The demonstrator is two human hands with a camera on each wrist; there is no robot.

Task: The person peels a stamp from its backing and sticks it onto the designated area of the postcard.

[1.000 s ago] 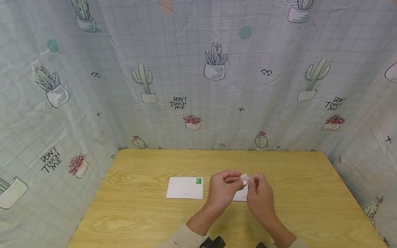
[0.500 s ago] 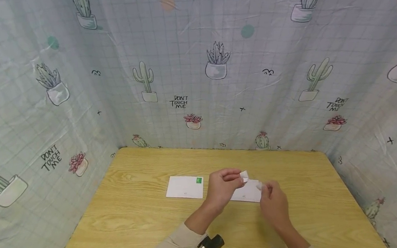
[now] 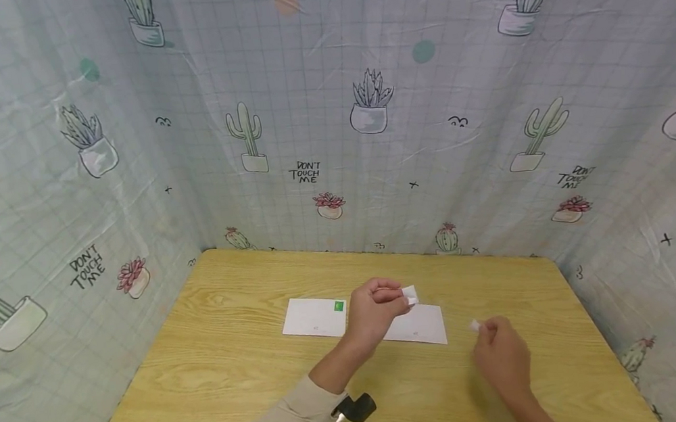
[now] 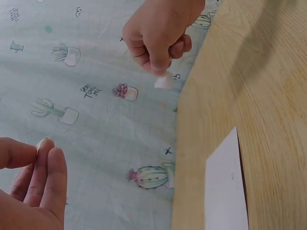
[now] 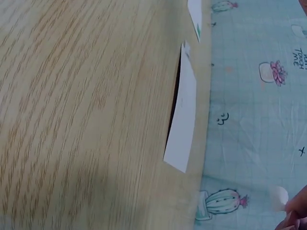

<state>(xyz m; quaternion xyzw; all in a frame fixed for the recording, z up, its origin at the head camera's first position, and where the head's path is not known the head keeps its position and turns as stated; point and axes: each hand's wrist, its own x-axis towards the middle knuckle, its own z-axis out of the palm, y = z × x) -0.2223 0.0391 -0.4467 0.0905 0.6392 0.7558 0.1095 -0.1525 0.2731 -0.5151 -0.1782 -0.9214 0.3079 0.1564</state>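
My left hand (image 3: 371,313) pinches a small white paper piece (image 3: 410,294) between thumb and fingertips, just above a plain white envelope (image 3: 419,327). In the left wrist view only a sliver of that piece shows at the fingertips. Off to the right, my right hand (image 3: 503,355) pinches another small white scrap (image 5: 279,198), apart from the envelope and over bare wood. Left of the left hand lies a second white envelope (image 3: 311,317) with a green stamp (image 3: 338,306) in its upper right corner. The wrist partly hides the plain envelope's left end.
Both envelopes lie flat on a wood-grain table (image 3: 226,378). A cactus-print curtain (image 3: 331,143) hangs around its back and sides. Dark wrist cameras sit on both wrists, the left camera (image 3: 358,408) showing more fully.
The hands were together over the plain envelope. My right hand has drawn away to the right with its scrap, uncovering the envelope. The left hand has barely moved and keeps its paper piece.
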